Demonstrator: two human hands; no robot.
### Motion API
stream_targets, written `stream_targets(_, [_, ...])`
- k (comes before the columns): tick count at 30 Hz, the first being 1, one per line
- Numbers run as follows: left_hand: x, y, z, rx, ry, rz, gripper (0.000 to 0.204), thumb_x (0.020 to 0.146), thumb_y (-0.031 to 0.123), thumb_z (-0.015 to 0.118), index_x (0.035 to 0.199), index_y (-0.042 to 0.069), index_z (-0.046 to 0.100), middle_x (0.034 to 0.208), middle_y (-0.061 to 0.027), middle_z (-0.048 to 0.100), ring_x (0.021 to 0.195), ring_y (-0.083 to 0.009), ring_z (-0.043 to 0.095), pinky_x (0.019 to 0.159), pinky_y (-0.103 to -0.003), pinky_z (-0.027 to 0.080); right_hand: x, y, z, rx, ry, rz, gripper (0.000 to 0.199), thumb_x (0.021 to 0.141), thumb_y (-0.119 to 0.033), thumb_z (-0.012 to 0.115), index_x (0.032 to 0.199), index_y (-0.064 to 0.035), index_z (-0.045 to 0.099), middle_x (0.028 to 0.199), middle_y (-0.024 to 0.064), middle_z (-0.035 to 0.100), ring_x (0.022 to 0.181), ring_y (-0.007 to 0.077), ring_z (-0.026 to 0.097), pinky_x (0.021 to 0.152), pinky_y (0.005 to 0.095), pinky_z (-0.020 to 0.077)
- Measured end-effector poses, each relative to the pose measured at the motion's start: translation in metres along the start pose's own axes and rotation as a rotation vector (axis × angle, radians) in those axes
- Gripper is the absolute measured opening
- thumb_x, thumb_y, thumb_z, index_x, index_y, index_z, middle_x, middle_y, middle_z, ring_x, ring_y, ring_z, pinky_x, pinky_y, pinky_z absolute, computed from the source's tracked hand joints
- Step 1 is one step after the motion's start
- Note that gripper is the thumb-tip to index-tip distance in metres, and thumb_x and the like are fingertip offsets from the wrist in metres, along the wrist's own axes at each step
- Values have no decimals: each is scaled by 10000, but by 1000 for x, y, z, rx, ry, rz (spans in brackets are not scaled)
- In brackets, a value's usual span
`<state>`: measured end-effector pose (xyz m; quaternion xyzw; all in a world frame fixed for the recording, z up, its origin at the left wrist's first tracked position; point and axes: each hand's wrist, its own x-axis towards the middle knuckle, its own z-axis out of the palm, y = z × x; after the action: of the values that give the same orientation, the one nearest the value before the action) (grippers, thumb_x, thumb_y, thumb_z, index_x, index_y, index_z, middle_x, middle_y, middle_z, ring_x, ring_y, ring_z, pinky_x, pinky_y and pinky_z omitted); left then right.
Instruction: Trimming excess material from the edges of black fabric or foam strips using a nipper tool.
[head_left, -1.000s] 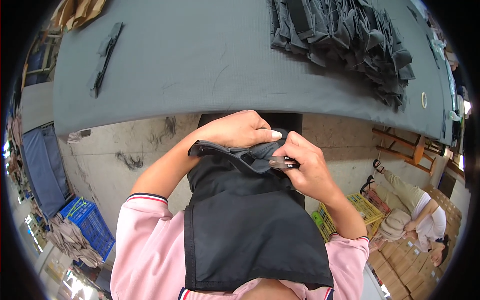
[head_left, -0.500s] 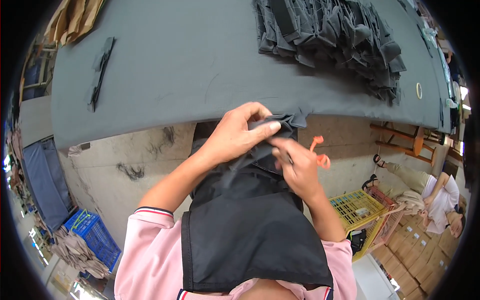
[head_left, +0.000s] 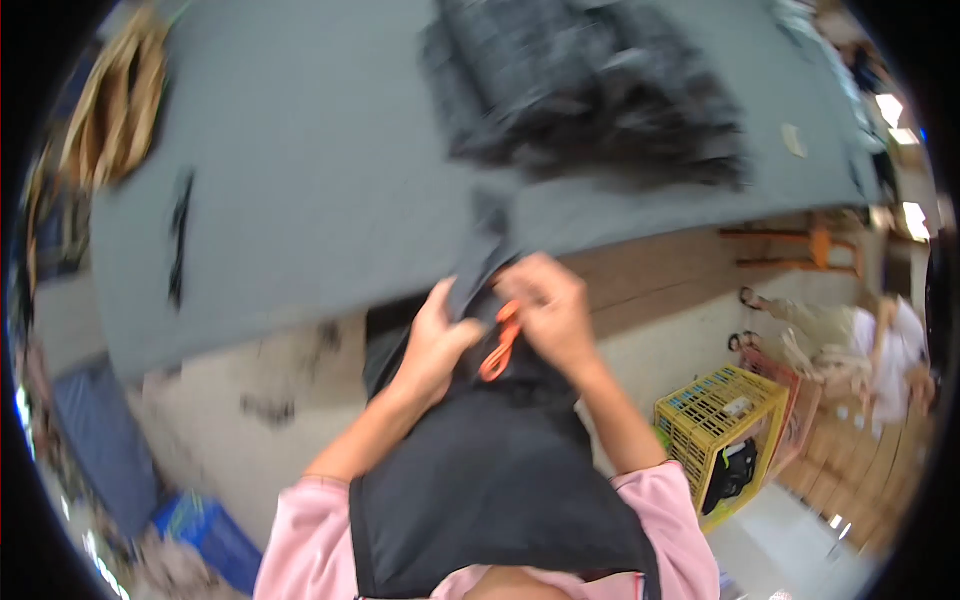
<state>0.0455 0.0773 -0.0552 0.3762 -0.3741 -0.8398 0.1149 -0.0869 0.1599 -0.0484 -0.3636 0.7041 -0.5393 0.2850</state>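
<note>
A narrow piece of dark grey fabric stands up between my hands, in front of the table's near edge. My left hand is closed on its lower left side, thumb toward me. At its right side, my right hand has its fingers curled in close to the cloth. An orange looped thing hangs at the right fingers; blur hides whether it is a cord or a tool's handle. Behind the hands lies the black apron that I wear.
A grey-covered table spans the far side, bearing a heap of dark grey fabric pieces, a dark strip and brown paper. A yellow crate, a wooden stool and a seated person are at right; a blue crate stands lower left.
My view has shifted, so the table sits lower at its left. Both hands have drawn apart, with the fabric now upright between them. The orange thing has swung from outside my right hand to its inner side.
</note>
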Motion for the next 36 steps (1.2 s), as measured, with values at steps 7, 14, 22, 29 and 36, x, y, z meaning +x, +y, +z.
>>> stream_targets(7, [8, 18, 3, 76, 130, 198, 556, 671, -68, 515, 1217, -45, 413, 1104, -118, 505, 892, -166, 537, 777, -264, 449, -22, -29, -20, -506, 215, -268, 329, 654, -35, 624, 971, -116, 659, 768, 40, 644, 618, 227, 600, 569, 304, 481])
stream_targets(14, [16, 24, 11, 187, 87, 147, 616, 690, 15, 599, 1254, -50, 359, 920, -72, 516, 672, -104, 493, 559, -248, 429, -33, -33, -3, -244, 149, -190, 257, 768, 22, 608, 1004, -73, 649, 889, 102, 676, 756, 233, 670, 642, 302, 523])
stream_targets(22, [-102, 73, -98, -100, 1101, 831, 549, 670, 37, 574, 1191, -48, 422, 895, -82, 545, 729, -135, 524, 627, -283, 451, -14, -28, 13, 243, -506, 176, 167, 918, -108, 548, 1041, -24, 624, 779, 68, 659, 603, 100, 572, 553, 212, 477])
stream_targets(29, [-325, 9, -127, -527, 1847, 1257, 542, 588, 15, 569, 1125, 17, 497, 960, -57, 516, 849, -175, 525, 696, -292, 432, -19, -18, 26, 216, -771, -243, 168, 917, -148, 565, 1025, -49, 646, 635, -26, 490, 499, 36, 375, 463, 180, 339])
stream_targets(36, [-547, 18, -140, -484, 1967, 1817, 182, 577, 27, 657, 712, 88, 550, 696, -27, 514, 604, -176, 538, 536, -319, 458, -26, 4, 17, 407, -1009, 187, 403, 915, -125, 546, 1295, -79, 421, 776, 31, 515, 484, 50, 415, 478, 172, 401])
